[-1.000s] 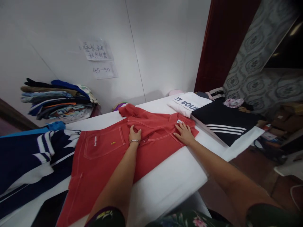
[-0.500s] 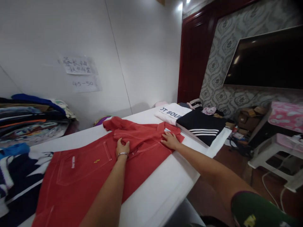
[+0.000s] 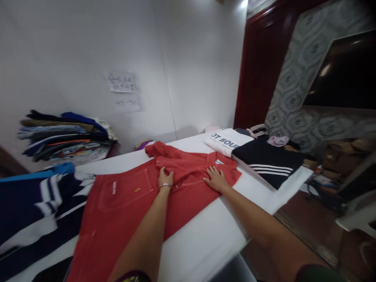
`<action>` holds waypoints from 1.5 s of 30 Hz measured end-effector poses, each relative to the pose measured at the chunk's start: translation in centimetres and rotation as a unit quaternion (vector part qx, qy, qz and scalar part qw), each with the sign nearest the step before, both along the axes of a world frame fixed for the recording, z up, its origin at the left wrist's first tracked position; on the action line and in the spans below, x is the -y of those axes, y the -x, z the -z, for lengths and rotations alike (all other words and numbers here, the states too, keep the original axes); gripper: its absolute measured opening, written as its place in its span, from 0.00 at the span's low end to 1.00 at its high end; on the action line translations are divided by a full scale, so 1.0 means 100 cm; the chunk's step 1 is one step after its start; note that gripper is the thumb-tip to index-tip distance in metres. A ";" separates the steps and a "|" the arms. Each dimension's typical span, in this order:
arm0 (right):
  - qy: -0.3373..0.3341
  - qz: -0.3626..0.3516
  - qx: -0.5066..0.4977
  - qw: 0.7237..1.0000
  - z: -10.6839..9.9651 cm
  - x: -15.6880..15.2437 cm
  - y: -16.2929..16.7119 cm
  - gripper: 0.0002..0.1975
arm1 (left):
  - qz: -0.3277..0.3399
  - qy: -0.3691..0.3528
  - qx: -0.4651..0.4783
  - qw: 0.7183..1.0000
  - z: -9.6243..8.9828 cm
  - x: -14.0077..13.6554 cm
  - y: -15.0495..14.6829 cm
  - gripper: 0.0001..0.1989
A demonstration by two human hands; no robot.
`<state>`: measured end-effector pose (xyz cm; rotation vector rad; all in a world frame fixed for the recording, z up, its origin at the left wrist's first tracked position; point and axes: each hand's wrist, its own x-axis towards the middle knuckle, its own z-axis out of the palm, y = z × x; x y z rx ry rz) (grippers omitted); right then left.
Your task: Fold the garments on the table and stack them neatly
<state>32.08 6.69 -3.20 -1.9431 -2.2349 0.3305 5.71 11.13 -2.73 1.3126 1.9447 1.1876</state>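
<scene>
A red shirt with a pocket and white stitching lies spread along the white table, its collar toward the far right. One sleeve is folded across its upper part. My left hand, with a bracelet at the wrist, rests on the shirt beside the folded sleeve; thumb and fingers stand apart, though the fingertips are partly hidden. Flat on the cloth just below the collar lies my right hand, fingers spread.
Folded white and black striped garments lie at the table's right end. Navy-and-white clothing is on the left, with a tall clothes stack behind. A white wall with paper notes backs the table.
The view has turned to the left, so everything sits further right in the picture. Both hands stay at nearly the same spots on the shirt.
</scene>
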 end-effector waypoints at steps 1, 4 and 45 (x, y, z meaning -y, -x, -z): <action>-0.003 0.001 0.001 1.000 0.002 -0.001 0.000 0.36 | -0.003 0.001 0.001 1.000 0.000 0.001 -0.001 0.29; -0.012 -0.003 0.006 1.000 0.009 -0.003 -0.001 0.36 | -0.009 0.003 0.001 1.000 0.000 0.003 -0.001 0.28; -0.038 -0.001 -0.016 0.999 0.013 -0.001 -0.002 0.35 | 0.221 -0.069 -0.665 0.710 -0.183 -0.069 0.017 0.12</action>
